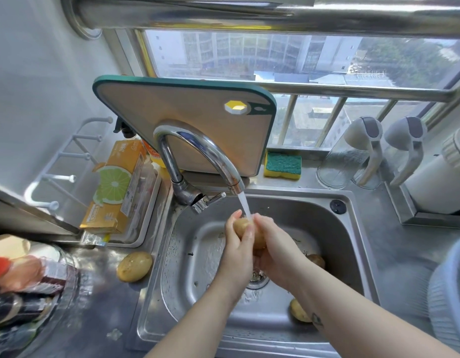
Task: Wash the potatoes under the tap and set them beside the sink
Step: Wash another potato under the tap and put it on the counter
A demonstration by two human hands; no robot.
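Tap (198, 148): behind sink (334, 236)
Held potato (243, 226): under tap, between left hand (238, 251) and right hand (275, 249)
Counter potato (134, 266): left of sink
Two potatoes (316, 260) (300, 310): in sink, right side
Board (198, 120): behind tap
Sponge (282, 165): right of board

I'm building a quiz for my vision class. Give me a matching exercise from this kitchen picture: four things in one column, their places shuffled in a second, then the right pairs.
Things
1. held potato
2. sponge
3. cutting board
4. lime-print box

Places
a. left of the sink
b. under the stream from the tap
c. behind the sink, lying flat
d. behind the tap, leaning upright

Pairs: 1-b, 2-c, 3-d, 4-a
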